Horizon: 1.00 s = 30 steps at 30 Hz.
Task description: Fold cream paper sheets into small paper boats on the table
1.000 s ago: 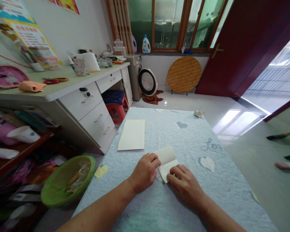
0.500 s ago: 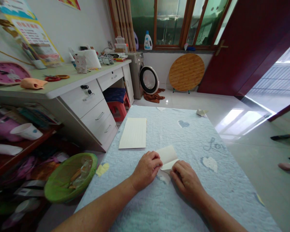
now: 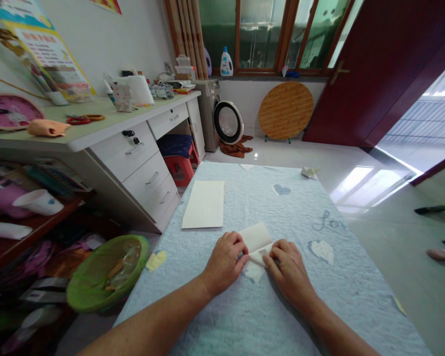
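A small cream sheet of paper (image 3: 256, 236) lies on the cloth-covered table, its near edge folded up into a flap. My left hand (image 3: 226, 258) pinches the flap's left end between thumb and fingers. At the right end, my right hand (image 3: 286, 262) has its fingers closed and pressed on the folded edge. Both hands cover parts of the paper's sides. Beyond my left hand rests a stack of lined paper (image 3: 204, 204). A small folded paper piece (image 3: 310, 172) stands near the table's far right corner.
The table wears a pale blue quilted cloth (image 3: 341, 287) with heart prints. On the left are a green waste basket (image 3: 106, 274), a low shelf with a paper cup (image 3: 40, 201), and a desk (image 3: 133, 148). A red stool (image 3: 178, 155) stands under the desk.
The near flap now lies flatter against the sheet. My right hand has shifted slightly up and turned, its fingers pressing on the fold. My left hand stays almost in place.
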Tool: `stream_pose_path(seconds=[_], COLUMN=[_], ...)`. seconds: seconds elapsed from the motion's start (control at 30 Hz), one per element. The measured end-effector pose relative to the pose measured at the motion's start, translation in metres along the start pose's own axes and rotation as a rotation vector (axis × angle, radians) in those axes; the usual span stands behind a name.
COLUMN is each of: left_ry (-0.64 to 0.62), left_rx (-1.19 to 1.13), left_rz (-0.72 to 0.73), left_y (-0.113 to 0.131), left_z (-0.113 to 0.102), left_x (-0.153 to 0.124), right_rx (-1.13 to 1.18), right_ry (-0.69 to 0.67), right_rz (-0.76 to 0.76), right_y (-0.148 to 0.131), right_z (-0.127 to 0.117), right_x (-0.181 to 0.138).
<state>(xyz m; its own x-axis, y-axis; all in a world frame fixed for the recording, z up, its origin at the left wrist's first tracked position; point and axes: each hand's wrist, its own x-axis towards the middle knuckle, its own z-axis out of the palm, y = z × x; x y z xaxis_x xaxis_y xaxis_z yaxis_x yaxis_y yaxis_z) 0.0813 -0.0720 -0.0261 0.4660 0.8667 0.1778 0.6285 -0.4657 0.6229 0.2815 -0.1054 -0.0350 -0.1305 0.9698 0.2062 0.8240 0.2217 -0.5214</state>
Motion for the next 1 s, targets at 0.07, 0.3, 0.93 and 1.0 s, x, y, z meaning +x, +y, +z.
stream_pose_path(seconds=[0.07, 0.3, 0.93, 1.0], left_ry=[-0.003, 0.003, -0.035, -0.034], left_rx=[0.031, 0.155, 0.604, 0.616], left_rz=[-0.012, 0.004, 0.489, 0.484], left_y=[0.001, 0.006, 0.018, 0.019], left_z=[0.001, 0.002, 0.017, 0.019], left_x=[0.000, 0.001, -0.033, -0.035], right_rx=[-0.024, -0.042, -0.021, -0.020], right_ry=[0.013, 0.063, 0.068, 0.067], right_rz=[0.019, 0.001, 0.008, 0.007], right_y=[0.001, 0.002, 0.006, 0.006], right_z=[0.001, 0.003, 0.004, 0.004], right_x=[0.000, 0.001, 0.003, 0.003])
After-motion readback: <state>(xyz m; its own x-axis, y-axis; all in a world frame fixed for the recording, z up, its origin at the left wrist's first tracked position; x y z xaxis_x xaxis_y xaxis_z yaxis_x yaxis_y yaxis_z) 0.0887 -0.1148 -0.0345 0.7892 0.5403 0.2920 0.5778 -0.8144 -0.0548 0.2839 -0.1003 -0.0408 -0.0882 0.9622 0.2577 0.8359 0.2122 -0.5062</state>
